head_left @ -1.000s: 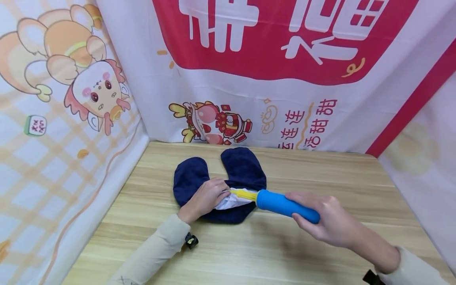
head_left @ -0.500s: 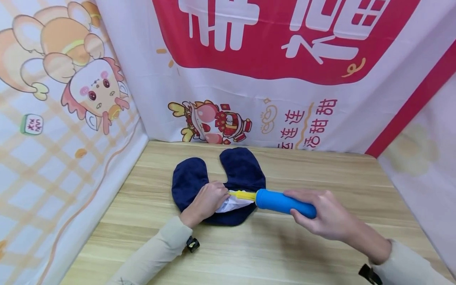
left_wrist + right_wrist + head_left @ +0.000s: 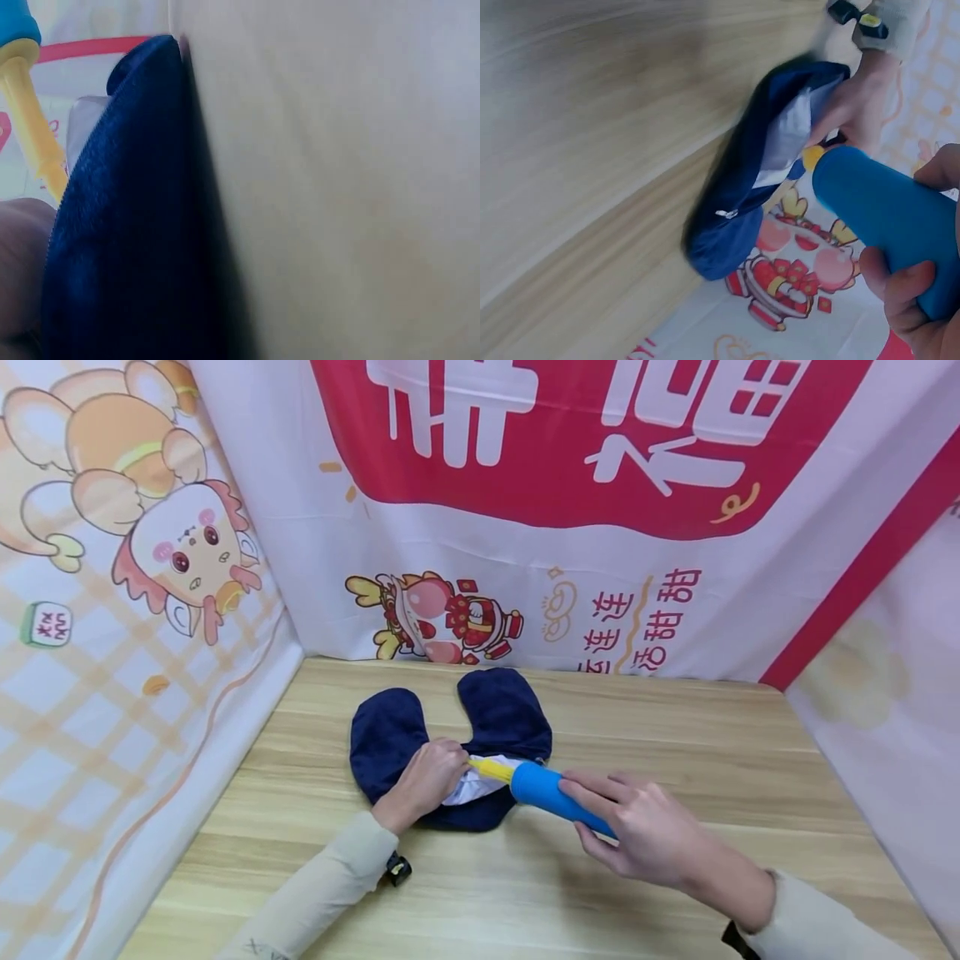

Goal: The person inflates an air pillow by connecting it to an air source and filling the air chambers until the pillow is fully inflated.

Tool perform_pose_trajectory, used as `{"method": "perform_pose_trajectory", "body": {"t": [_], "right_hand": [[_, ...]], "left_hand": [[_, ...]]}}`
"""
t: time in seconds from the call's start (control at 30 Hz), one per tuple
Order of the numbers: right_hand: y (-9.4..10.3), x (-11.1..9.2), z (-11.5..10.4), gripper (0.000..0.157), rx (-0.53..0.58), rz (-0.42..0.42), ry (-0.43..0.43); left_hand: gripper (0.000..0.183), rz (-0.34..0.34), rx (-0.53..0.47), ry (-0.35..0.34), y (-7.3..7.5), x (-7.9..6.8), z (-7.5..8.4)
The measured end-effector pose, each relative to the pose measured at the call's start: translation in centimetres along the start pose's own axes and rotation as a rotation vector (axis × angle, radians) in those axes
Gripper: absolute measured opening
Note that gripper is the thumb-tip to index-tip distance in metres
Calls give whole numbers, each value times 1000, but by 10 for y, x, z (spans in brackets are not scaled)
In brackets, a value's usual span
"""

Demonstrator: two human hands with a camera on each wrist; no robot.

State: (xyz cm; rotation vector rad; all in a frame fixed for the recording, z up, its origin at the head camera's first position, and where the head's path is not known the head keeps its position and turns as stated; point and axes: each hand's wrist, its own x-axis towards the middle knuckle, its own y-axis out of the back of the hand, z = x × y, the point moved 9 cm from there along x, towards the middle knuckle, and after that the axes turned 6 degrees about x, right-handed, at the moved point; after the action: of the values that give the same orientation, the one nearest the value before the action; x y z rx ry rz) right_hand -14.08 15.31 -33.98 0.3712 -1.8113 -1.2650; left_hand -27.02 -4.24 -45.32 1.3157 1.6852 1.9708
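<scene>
My right hand [image 3: 645, 839] is curled round the blue pump barrel [image 3: 551, 793], fingers over the top and thumb beneath, gripping its rear half; the front end of the barrel projects beyond my fingertips toward my other hand. In the right wrist view the barrel [image 3: 889, 217] fills the lower right, with my thumb and a fingertip wrapped onto it.

From the barrel's front end the yellow nozzle [image 3: 491, 768] runs on to my left hand [image 3: 423, 777]. That hand is closed in a pinch where the nozzle tip meets the white inner lining [image 3: 472, 789] of the navy neck pillow [image 3: 390, 735]. The exact point of contact is hidden under my fingers, so I cannot tell whether they clamp the nozzle, a valve or only the fabric. The left wrist view shows the nozzle [image 3: 34, 127] slanting down to the edge of the navy fabric [image 3: 135, 225], close beside my hand.

The pillow lies flat and limp on the wooden table [image 3: 675, 735], directly under and beyond my left hand. Its two lobes point away from me, and its curved base sits beneath the nozzle and the barrel's front end. The right wrist view shows the lining [image 3: 784, 139] exposed where the navy cover gapes open.

Printed cartoon banners [image 3: 450, 618] stand behind and to both sides of the table.
</scene>
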Motion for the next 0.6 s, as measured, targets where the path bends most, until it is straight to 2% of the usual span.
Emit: {"method": "perform_pose_trajectory", "body": {"t": [0.07,0.17,0.33,0.43,0.5,0.53,0.6], "right_hand": [[-2,5,-2,48,-12,1,-11],[-5,12,1,43,12,13,-85],[-11,14,11,55,87,59,-243],[-14,10,11,55,131,67,-289],[-16,8,9,54,153,72,-308],[-16,7,8,55,159,77,-314],[-16,5,6,55,168,91,-328]], "left_hand": [[16,16,-4,0,1,3,-6],[15,31,-13,22,2,9,-20],[7,-36,-4,74,1,18,-38],[12,-45,13,113,12,14,-35],[17,-9,-1,157,25,8,-29],[18,9,-31,189,31,5,-27],[16,20,-158,279,38,-1,-23]]}}
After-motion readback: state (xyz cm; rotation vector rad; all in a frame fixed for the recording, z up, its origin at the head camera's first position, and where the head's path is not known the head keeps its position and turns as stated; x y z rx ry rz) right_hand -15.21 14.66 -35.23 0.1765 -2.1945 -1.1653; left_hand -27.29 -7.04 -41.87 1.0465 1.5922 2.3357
